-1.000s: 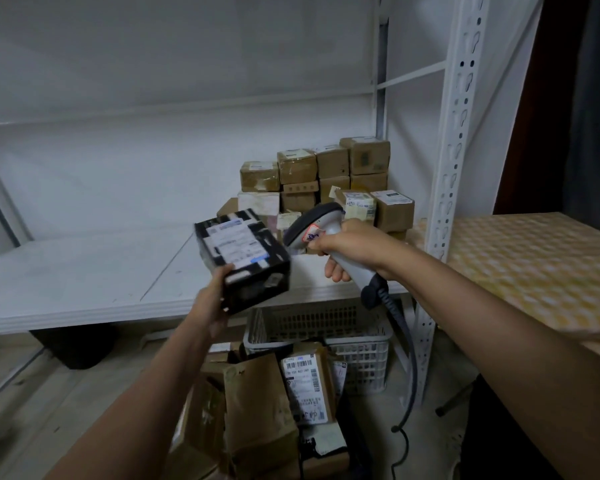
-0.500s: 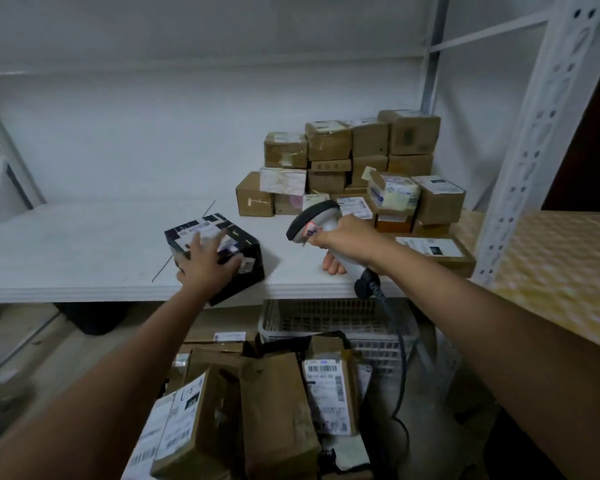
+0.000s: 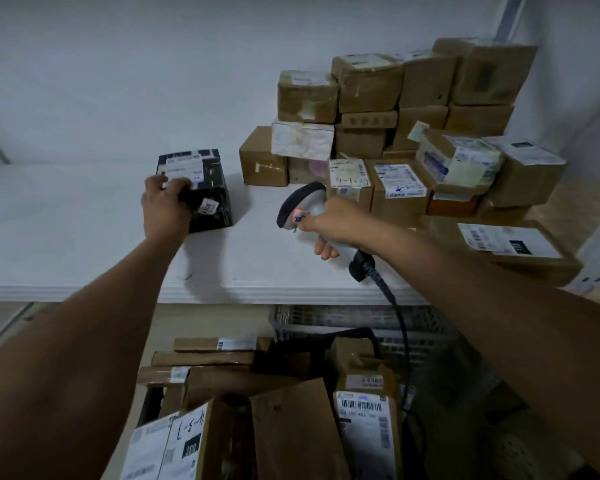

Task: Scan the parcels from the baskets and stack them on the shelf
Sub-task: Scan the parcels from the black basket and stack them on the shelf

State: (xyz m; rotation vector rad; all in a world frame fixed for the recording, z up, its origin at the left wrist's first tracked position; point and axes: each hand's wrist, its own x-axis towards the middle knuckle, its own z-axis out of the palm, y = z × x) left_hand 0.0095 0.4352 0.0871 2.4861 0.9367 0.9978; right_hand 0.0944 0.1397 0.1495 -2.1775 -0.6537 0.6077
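A black parcel (image 3: 207, 188) with white labels stands on the white shelf (image 3: 84, 230), a little left of the stack of brown parcels (image 3: 388, 109). My left hand (image 3: 163, 207) grips its near left corner, fingers curled over the top edge. My right hand (image 3: 333, 226) holds a grey handheld scanner (image 3: 303, 202) by its handle above the shelf's front part, its head pointing left. The scanner's black cable (image 3: 395, 313) hangs down past the shelf edge.
Below the shelf, several brown parcels with barcode labels (image 3: 361, 431) fill a basket at the bottom. A white plastic basket (image 3: 361, 320) sits under the shelf edge. A flat labelled box (image 3: 506, 244) lies at the right of the shelf.
My left hand carried the black parcel from mid-air onto the shelf and pushed it farther back toward the stack. The scanner hand stayed about where it was.
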